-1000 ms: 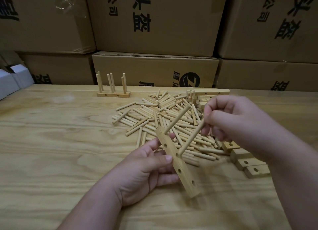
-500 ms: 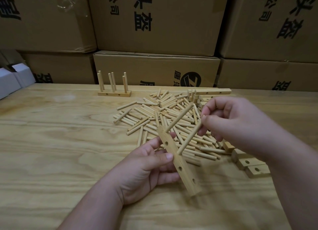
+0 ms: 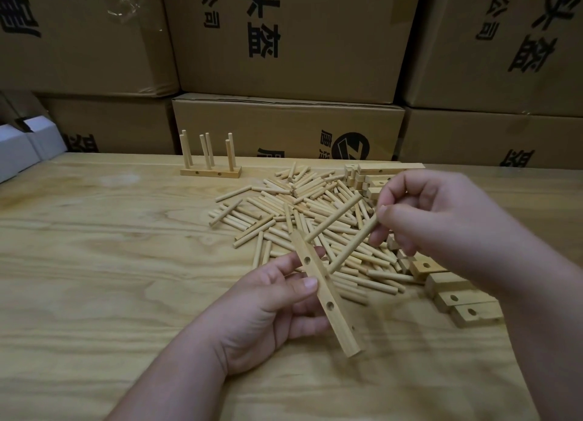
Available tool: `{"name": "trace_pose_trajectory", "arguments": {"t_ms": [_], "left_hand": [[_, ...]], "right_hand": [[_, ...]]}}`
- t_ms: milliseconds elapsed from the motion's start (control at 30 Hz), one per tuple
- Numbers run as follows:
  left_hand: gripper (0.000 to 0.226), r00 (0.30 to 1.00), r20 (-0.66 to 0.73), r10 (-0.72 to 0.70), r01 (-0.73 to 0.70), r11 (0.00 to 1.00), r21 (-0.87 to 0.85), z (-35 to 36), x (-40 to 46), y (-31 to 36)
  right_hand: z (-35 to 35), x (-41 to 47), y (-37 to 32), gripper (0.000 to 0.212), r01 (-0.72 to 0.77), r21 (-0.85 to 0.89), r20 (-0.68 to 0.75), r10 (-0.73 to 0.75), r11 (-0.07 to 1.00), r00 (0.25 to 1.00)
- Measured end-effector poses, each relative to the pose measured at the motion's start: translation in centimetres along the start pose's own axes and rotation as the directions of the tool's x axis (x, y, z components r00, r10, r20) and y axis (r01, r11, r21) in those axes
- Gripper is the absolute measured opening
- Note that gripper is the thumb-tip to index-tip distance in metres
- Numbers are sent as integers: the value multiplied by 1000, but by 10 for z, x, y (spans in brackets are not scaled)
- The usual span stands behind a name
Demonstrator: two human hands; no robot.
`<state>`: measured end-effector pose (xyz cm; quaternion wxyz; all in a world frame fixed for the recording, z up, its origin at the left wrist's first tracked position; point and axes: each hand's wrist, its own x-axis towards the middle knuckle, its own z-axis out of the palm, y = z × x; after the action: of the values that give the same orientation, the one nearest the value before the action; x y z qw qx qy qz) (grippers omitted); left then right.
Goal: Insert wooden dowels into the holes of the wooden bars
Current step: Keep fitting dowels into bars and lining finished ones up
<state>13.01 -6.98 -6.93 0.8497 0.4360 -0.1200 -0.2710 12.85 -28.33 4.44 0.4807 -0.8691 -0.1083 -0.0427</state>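
Left hand (image 3: 268, 307) gripping a wooden bar (image 3: 325, 294) above the table (image 3: 94, 263), one dowel (image 3: 332, 217) already seated. Right hand (image 3: 441, 218) pinching second dowel (image 3: 353, 247) at its hole. Finished rack (image 3: 210, 171) behind; loose pile (image 3: 299, 200), more bars (image 3: 460, 297) remaining.

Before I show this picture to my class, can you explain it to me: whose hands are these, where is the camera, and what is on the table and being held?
No machine here: a person works bare-handed, and the one picture comes from a camera worn on their head, looking down. The left hand grips a wooden bar with holes; one dowel already stands in its far end. The right hand pinches a second dowel, whose lower end is at the next hole. On the wooden table lie a pile of loose dowels, more drilled bars to the right, and at the back a finished bar with upright dowels. Cardboard boxes are stacked behind.
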Motion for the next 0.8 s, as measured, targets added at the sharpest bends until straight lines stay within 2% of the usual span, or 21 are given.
{"name": "trace_pose_trajectory", "arguments": {"t_ms": [200, 533, 800], "left_hand": [[50, 1000, 5, 12, -12, 1000, 4, -1, 0, 0], [48, 1000, -13, 20, -20, 1000, 5, -1, 0, 0], [51, 1000, -21, 16, -15, 1000, 11, 0, 0, 1]], "right_hand": [[3, -1, -2, 11, -35, -20, 66, 36, 999, 997], [-1, 0, -1, 13, -56, -97, 47, 61, 994, 997], [-2, -3, -4, 13, -3, -67, 119, 11, 998, 993]]}}
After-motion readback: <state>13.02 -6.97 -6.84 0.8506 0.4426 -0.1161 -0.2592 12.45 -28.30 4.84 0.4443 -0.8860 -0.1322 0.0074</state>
